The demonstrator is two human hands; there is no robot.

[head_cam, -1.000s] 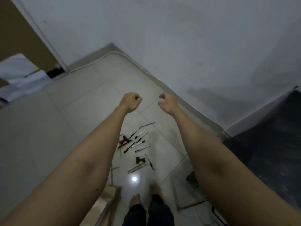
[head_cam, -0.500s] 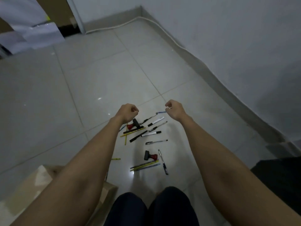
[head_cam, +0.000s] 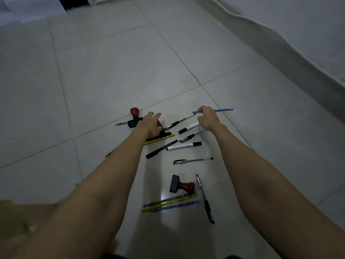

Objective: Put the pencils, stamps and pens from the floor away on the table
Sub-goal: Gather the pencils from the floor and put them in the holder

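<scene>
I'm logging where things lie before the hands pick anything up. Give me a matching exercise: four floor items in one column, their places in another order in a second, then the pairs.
Items
1. blue pencil
2. near red-handled stamp
3. far red-handled stamp
4. clear gel pen

Places
A. just beyond the left hand, across a tile seam
B. under the fingertips of the right hand, farthest from the person
C. lying alone on the floor between the two forearms
D. on its side, right by the bundle of yellow and blue pencils

Pairs: 1-B, 2-D, 3-A, 4-C
</scene>
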